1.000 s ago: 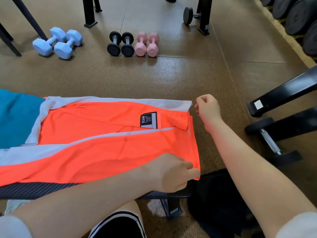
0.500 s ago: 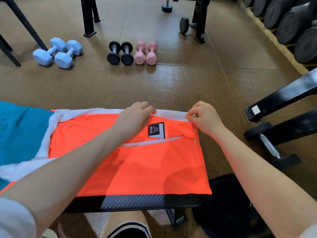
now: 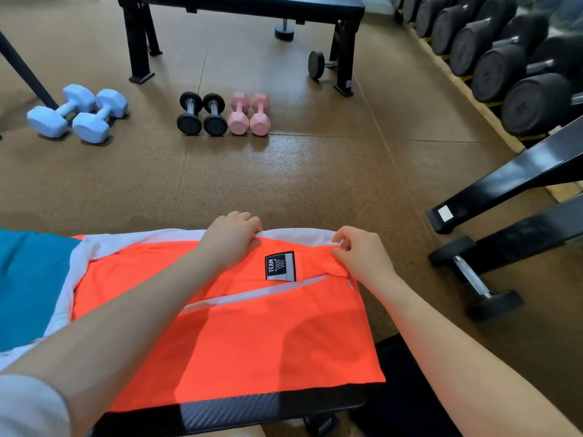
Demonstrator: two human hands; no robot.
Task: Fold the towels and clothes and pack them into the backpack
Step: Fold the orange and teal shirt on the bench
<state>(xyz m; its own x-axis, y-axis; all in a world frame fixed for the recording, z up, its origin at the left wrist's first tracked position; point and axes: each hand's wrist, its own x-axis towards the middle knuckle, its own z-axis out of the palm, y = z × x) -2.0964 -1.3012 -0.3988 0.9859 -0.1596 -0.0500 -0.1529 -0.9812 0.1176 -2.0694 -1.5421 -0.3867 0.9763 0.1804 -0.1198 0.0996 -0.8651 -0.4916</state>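
1. Head view, far left: teal towel point(image 3: 28, 285) lying on the bench, its right edge touching the white trim of the orange garment.
2. Far floor, left to right: two light-blue dumbbells point(image 3: 77, 113), two black dumbbells point(image 3: 202, 113), two pink dumbbells point(image 3: 250, 113), standing in pairs on the brown gym floor point(image 3: 284, 184).
3. Centre: orange sports shirt point(image 3: 252, 335) spread flat on the black padded bench point(image 3: 227, 411), black "TEAM" label point(image 3: 280, 265) facing up near the far edge.
4. Left hand point(image 3: 232, 239) resting on the shirt's far white edge, fingers curled over the hem, left of the label.
5. Right hand point(image 3: 359, 255) pinching the shirt's far right corner between thumb and fingers, just right of the label.
6. Near right, beside the bench: dark shape on the floor, possibly the backpack; cannot tell.
7. Far right: rack of large black dumbbells point(image 3: 504, 58), another black bench frame point(image 3: 504, 190) below it.
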